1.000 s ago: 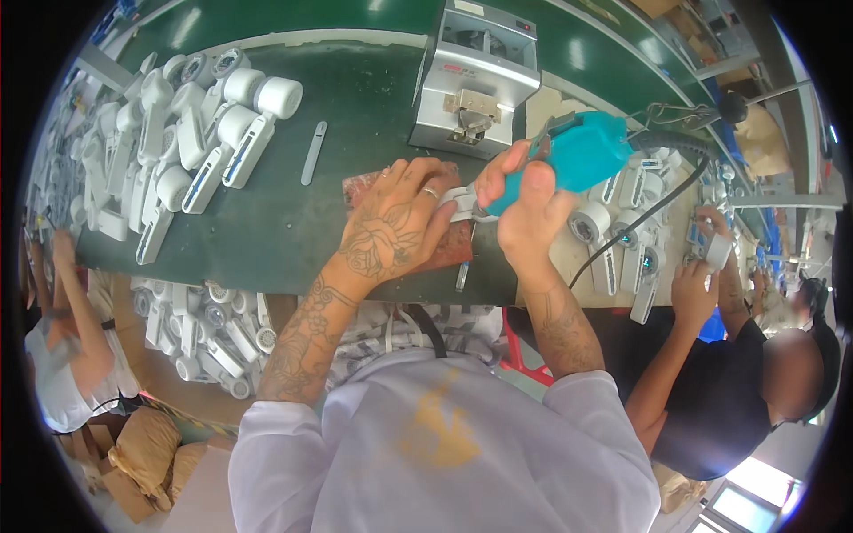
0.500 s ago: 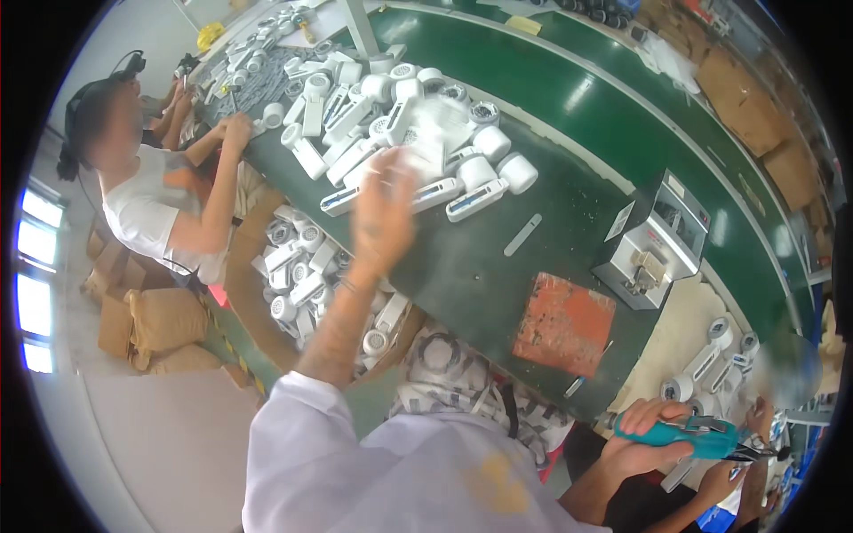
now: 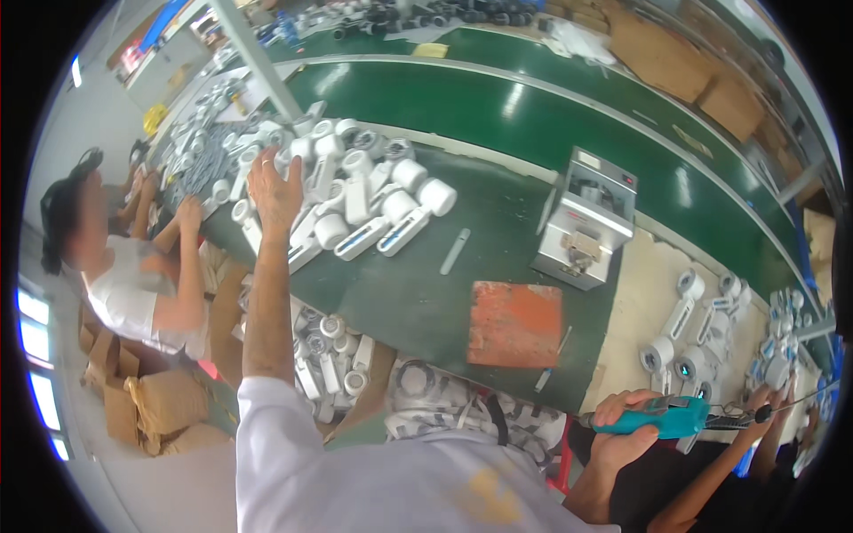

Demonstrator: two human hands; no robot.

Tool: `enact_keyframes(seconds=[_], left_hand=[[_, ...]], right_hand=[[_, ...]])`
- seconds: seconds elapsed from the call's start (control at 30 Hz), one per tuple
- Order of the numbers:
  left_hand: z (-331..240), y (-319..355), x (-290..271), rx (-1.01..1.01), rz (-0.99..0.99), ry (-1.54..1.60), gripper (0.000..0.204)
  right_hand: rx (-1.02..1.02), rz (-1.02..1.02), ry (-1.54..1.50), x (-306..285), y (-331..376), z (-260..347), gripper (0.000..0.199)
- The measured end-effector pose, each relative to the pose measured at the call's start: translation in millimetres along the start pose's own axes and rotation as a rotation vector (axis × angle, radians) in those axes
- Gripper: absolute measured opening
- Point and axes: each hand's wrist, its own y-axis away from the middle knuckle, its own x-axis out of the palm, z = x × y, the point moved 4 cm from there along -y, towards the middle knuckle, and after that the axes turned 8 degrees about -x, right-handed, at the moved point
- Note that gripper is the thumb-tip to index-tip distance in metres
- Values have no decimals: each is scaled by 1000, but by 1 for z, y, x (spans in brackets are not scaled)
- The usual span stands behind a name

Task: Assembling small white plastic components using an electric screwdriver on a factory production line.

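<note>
My left hand (image 3: 274, 191) reaches out over the pile at the left of the bench. Its fingers are stretched and apart, and nothing shows in them. Around it lie white handheld device bodies (image 3: 357, 197) with round heads and long flat handles, some with a blue strip. Low on the right, my right hand (image 3: 617, 435) is wrapped round a teal electric screwdriver (image 3: 665, 419). The tool is held sideways, its dark end to the right, in front of a person's arms.
A scuffed red-orange block (image 3: 515, 324) lies on the dark green bench (image 3: 391, 293), near a pale strip (image 3: 456, 251) and a grey metal machine (image 3: 586, 222). More white devices (image 3: 684, 306) are at right. A carton (image 3: 369, 400) of parts stands below. People work left and right.
The view has turned right. My left hand, earlier blurred beside a smeared white part over the pile, is now spread farther left. My right hand still holds the screwdriver.
</note>
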Motion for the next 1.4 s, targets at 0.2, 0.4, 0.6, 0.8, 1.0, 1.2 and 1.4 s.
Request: enact_keyframes(seconds=[0.2,0.4,0.6,0.8,1.0,1.2,1.4], left_hand=[[-273,89,-92,171,582,734,26],[-451,239,-94,735,864,967,24],[-522,376,-88,921,1014,962,41],[-504,335,-98,782,1149,774,32],[-416,252,-97,613,1042,705,34],[-323,213,-70,381,906,818,26],[-305,211,-63,336,1007,916,25]], right_hand=[[72,-93,34,-21,6,10,78],[100,-133,72,-38,19,35,85],[-26,-109,92,-59,30,46,76],[21,-142,117,-60,31,51,82],[66,-93,124,-50,16,28,82],[84,30,136,-21,-4,6,84],[21,95,113,18,-27,-10,74]])
